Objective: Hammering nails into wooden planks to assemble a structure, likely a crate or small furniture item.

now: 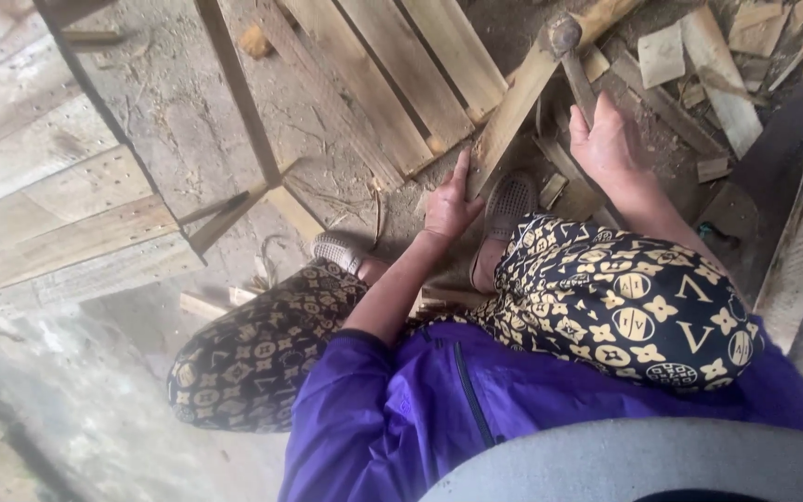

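Right hand (609, 139) wrapped tight round the hammer (572, 58) handle, hammer head up at the top, just over the plank (522, 98). Left hand (451, 203) open and flat, fingers (462, 169) stretched out, pressing on the near end of the plank, gripping nothing. Plank slanting up and right, lying between the two hands, its low end right beside a grey shoe (510, 204). Second shoe (339, 249) further left on the dusty floor. Knees bent in dark trousers (625, 297) with gold patterns, purple jacket (401, 409) below them. Pallet (392, 74) of pale slats just left of the plank, touching it near the low end. Wood scraps (699, 56) scattered to the right of the hammer. Big wooden board (58, 204) with a dark frame far left, well apart from the hands. Grey curved rim (643, 455) at the bottom edge, too blurry to tell what.
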